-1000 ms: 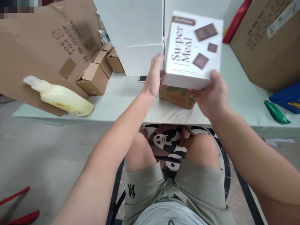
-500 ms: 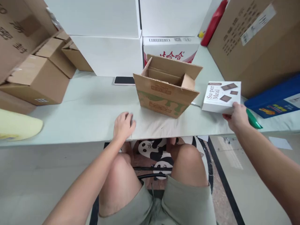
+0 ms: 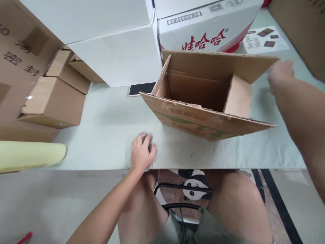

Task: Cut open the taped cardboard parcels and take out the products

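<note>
Two hands [image 3: 142, 153] [image 3: 282, 77], one open carton [image 3: 203, 117], one Su-per Meal box [image 3: 265, 42], one phone [image 3: 142, 89].

We have a brown cardboard carton [image 3: 195, 117] standing upright, its top open and flaps spread, the near side printed in green and the plain brown inside showing. Past the carton's far right corner we see a white box [image 3: 279, 42] lying printed face up, slightly blurred, marked "Su-per Meal" beside dark brown squares.
</note>
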### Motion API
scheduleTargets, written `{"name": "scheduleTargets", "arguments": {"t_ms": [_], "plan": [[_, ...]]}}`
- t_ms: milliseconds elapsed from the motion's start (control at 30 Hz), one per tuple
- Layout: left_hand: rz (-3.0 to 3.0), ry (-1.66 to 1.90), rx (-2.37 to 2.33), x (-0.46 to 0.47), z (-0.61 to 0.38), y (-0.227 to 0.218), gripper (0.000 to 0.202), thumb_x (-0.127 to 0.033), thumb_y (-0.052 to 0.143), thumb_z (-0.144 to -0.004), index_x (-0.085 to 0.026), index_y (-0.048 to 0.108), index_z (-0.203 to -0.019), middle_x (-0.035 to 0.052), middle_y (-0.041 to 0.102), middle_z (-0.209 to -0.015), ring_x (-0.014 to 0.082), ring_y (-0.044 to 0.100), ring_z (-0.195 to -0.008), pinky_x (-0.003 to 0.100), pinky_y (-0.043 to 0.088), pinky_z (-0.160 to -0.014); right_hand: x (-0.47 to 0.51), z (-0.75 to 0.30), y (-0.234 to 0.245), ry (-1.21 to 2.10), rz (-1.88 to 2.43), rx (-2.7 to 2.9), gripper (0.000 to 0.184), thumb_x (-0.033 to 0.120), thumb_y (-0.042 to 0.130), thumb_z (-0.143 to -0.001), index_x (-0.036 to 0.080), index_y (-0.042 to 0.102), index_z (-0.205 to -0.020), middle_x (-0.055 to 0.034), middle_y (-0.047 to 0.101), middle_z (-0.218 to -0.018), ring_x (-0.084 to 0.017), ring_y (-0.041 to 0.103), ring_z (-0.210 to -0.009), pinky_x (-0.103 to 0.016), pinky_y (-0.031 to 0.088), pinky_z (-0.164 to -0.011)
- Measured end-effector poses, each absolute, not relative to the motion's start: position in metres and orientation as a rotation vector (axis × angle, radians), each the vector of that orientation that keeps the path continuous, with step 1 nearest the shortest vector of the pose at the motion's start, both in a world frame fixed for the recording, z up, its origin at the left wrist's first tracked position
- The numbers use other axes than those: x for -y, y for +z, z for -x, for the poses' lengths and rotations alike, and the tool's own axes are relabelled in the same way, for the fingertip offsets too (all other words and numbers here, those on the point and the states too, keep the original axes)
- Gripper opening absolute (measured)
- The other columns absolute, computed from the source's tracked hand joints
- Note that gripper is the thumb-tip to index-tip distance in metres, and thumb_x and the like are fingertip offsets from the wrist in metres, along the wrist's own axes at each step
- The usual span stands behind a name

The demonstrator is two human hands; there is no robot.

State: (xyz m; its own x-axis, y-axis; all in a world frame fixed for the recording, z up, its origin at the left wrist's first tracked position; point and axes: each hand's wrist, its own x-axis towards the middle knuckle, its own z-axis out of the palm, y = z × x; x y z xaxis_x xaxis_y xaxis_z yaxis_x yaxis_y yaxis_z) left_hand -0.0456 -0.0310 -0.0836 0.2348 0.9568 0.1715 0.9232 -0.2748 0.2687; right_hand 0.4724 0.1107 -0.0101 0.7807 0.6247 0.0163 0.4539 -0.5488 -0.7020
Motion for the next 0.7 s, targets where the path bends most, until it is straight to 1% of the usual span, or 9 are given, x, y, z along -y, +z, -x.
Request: {"name": "scheduleTargets", "arguments": {"t_ms": [67, 133, 267, 367, 433, 500, 567, 633, 700], "plan": [[-2.405, 0.462, -1.835, 0.03, 0.045, -0.085, 0.041, -0.032, 0.055, -0.093, -0.017, 0.075, -0.125, 0.0194, 0.07, -0.132, 0.0375, 0.061, -0.136, 0.053, 0.05, -0.114, -0.093, -0.458, -0.004, 0.412, 2.224, 0.736, 0.051, 0.025, 0.044, -0.108, 0.001, 0.053, -0.152, -0.0342, 0.053, -0.151, -0.036, 0.051, -0.146, -0.055, 0.036, -0.117], [-2.424, 0.454, -1.844, 0.03, 0.043, -0.085, 0.042, -0.032, 0.055, -0.093, -0.015, 0.075, -0.126, 0.0199, 0.07, -0.133, 0.0369, 0.062, -0.134, 0.052, 0.051, -0.114, -0.067, -0.438, 0.008, 0.508, 2.128, 0.79, 0.045, 0.029, 0.044, -0.11, 0.01, 0.058, -0.148, -0.0228, 0.059, -0.149, -0.025, 0.058, -0.138, -0.043, 0.043, -0.114], [-2.414, 0.398, -1.866, 0.03, 0.036, -0.08, 0.043, -0.029, 0.055, -0.094, -0.013, 0.074, -0.129, 0.0207, 0.068, -0.136, 0.0367, 0.063, -0.131, 0.051, 0.05, -0.115, -0.006, -0.387, 0.048, 0.776, 1.918, 0.904, 0.038, 0.033, 0.046, -0.108, 0.016, 0.059, -0.14, -0.0162, 0.063, -0.143, -0.017, 0.069, -0.108, -0.031, 0.056, -0.087], [-2.41, 0.341, -1.879, 0.032, 0.032, -0.074, 0.042, -0.028, 0.054, -0.096, -0.014, 0.073, -0.13, 0.0206, 0.067, -0.137, 0.0361, 0.063, -0.13, 0.05, 0.05, -0.113, 0.022, -0.348, 0.085, 0.93, 1.848, 1.023, 0.038, 0.05, 0.058, -0.103, 0.021, 0.063, -0.128, -0.0129, 0.063, -0.141, -0.022, 0.067, -0.109, -0.037, 0.058, -0.086], [-2.412, 0.331, -1.878, 0.033, 0.03, -0.071, 0.039, -0.028, 0.054, -0.096, -0.015, 0.073, -0.128, 0.0198, 0.068, -0.136, 0.0356, 0.063, -0.129, 0.049, 0.05, -0.112, 0.026, -0.325, 0.104, 0.97, 1.899, 1.022, 0.046, 0.061, 0.064, -0.097, 0.023, 0.064, -0.124, -0.0115, 0.065, -0.136, -0.026, 0.066, -0.109, -0.047, 0.06, -0.092], [-2.408, 0.342, -1.88, 0.035, 0.029, -0.069, 0.037, -0.028, 0.054, -0.097, -0.017, 0.073, -0.126, 0.019, 0.068, -0.134, 0.0353, 0.063, -0.127, 0.048, 0.05, -0.111, 0.019, -0.306, 0.115, 0.961, 1.972, 0.961, 0.053, 0.063, 0.07, -0.092, 0.023, 0.062, -0.126, -0.0116, 0.065, -0.132, -0.028, 0.067, -0.108, -0.056, 0.06, -0.095], [-2.403, 0.356, -1.882, 0.036, 0.028, -0.068, 0.036, -0.028, 0.053, -0.097, -0.017, 0.073, -0.125, 0.0185, 0.068, -0.133, 0.0352, 0.063, -0.125, 0.048, 0.05, -0.11, 0.008, -0.292, 0.119, 0.91, 2.056, 0.914, 0.065, 0.059, 0.075, -0.09, 0.021, 0.054, -0.138, -0.0136, 0.062, -0.134, -0.03, 0.068, -0.111, -0.06, 0.06, -0.095], [-2.398, 0.364, -1.883, 0.037, 0.027, -0.068, 0.035, -0.028, 0.053, -0.098, -0.017, 0.073, -0.125, 0.0182, 0.068, -0.132, 0.0352, 0.063, -0.125, 0.048, 0.05, -0.11, -0.003, -0.284, 0.117, 0.866, 2.131, 0.89, 0.085, 0.05, 0.08, -0.087, 0.014, 0.038, -0.151, -0.018, 0.056, -0.141, -0.032, 0.067, -0.118, -0.063, 0.059, -0.096], [-2.396, 0.367, -1.881, 0.038, 0.027, -0.068, 0.035, -0.028, 0.054, -0.098, -0.018, 0.073, -0.125, 0.0178, 0.068, -0.131, 0.0348, 0.062, -0.125, 0.047, 0.049, -0.11, -0.011, -0.283, 0.112, 0.86, 2.138, 0.903, 0.086, 0.037, 0.079, -0.087, 0.008, 0.031, -0.153, -0.023, 0.052, -0.143, -0.034, 0.065, -0.122, -0.064, 0.058, -0.095]]}}
